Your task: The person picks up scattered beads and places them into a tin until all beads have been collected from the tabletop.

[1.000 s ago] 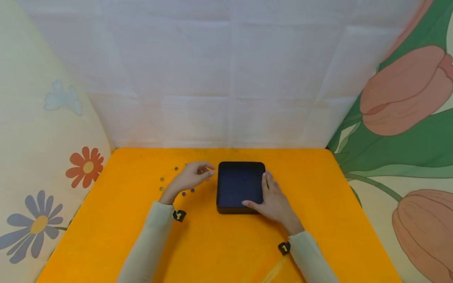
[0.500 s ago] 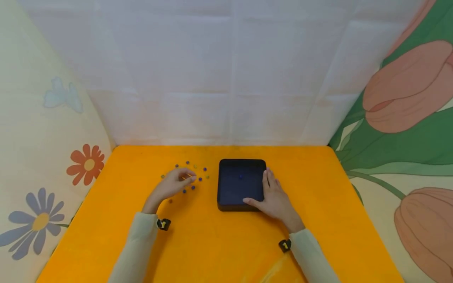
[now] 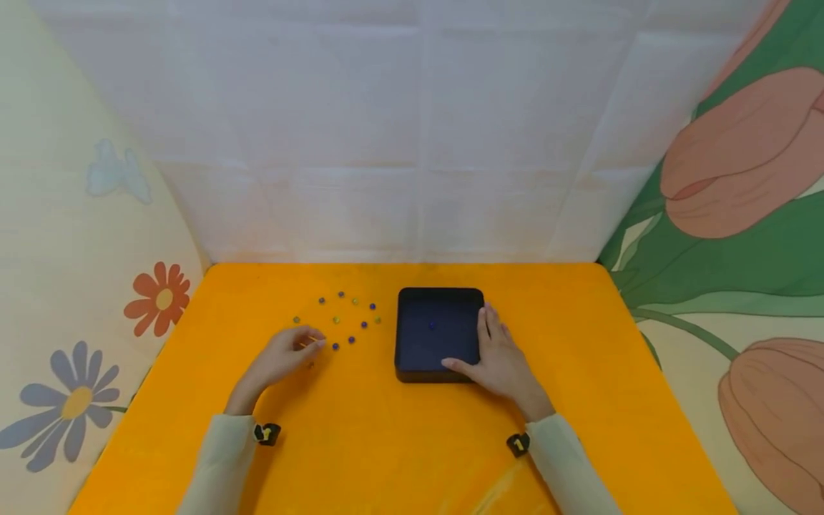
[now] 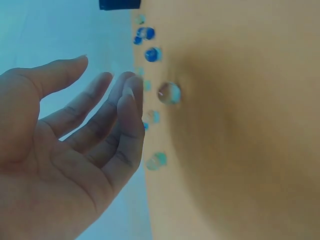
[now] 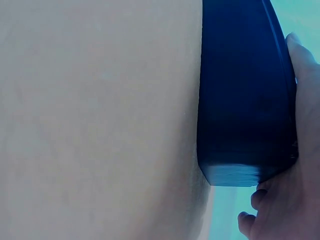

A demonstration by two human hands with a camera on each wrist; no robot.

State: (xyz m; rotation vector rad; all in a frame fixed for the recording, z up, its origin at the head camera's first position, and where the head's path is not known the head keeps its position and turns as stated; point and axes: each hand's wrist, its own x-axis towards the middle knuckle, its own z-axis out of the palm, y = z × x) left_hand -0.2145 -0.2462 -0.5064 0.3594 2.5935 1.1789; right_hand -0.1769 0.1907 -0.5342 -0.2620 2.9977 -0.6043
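Note:
My left hand (image 3: 283,355) hovers low over the left part of the table, fingers loosely bent and holding nothing. Small glass marbles lie spread beyond it, among them a blue marble (image 3: 335,347) and a yellowish marble (image 3: 336,320). A clear brownish marble (image 4: 169,93) is close to its fingertips in the left wrist view. My right hand (image 3: 504,363) holds the black square tray (image 3: 428,377) by its near right corner, thumb over the front rim, fingers along the right wall. Inside the tray sits one dark blue marble (image 3: 432,325).
An orange cloth (image 3: 386,443) covers the table. White sheeting (image 3: 412,143) hangs behind the far edge, with flower-printed cloth (image 3: 727,307) at the sides. Between the tray and the marbles is a short stretch of orange cloth.
My left hand has drawn back leftward and nearer from beside the tray, uncovering marbles. The blue marble in the tray has shifted left. My right hand has kept its hold.

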